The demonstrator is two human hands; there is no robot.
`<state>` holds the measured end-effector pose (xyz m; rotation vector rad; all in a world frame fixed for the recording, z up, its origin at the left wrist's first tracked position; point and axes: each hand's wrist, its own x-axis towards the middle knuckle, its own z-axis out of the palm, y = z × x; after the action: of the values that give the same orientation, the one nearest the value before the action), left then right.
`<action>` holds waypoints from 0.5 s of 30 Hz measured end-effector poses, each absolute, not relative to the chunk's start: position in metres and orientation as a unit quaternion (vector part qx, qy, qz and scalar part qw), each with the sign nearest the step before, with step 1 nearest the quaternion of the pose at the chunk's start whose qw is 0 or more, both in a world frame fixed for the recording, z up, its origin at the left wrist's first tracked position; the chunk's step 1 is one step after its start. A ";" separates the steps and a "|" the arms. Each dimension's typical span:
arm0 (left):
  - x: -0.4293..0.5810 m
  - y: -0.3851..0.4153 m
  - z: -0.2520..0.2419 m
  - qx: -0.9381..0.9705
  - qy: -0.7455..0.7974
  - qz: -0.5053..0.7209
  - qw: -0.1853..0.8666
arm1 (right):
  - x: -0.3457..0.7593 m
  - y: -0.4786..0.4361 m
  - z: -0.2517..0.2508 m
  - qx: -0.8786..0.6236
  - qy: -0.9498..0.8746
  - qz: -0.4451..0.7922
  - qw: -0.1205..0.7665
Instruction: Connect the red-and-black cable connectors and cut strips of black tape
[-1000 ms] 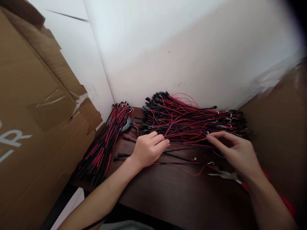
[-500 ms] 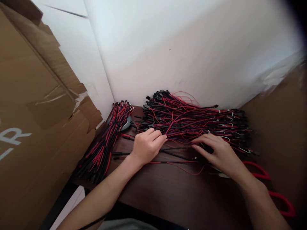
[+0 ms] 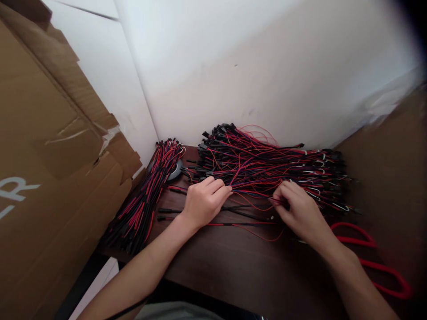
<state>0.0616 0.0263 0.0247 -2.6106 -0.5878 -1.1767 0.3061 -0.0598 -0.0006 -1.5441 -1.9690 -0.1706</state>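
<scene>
One loose wire [image 3: 230, 224] lies crosswise on the tabletop [image 3: 230, 262], nearest the person. Beyond it, the left hand [image 3: 205, 201] and right hand [image 3: 296, 206] have their fingers pinched on thin wires [image 3: 253, 194], which run left to right between them, neither hand nearer, roughly parallel to the big wire pile [image 3: 260, 162] just behind, before the wall [image 3: 267, 89].

wires [image 3: 253, 166]: red, black, purple | tool handles [image 3: 356, 242]: red | tabletop [image 3: 233, 262]: dark brown
</scene>
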 end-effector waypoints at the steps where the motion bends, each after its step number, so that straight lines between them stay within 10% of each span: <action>1: 0.062 0.026 0.025 -0.888 -0.201 -0.400 0.108 | 0.305 -0.060 -0.001 -0.584 -0.747 -0.073 0.309; 15: 0.062 0.028 0.021 -0.887 -0.215 -0.390 0.119 | 0.292 -0.068 0.020 -0.517 -0.748 -0.109 0.402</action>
<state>0.0617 0.0283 0.0206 -2.5942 -0.6287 -1.1407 0.2923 -0.0681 0.0204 -1.3070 -1.8907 -0.2752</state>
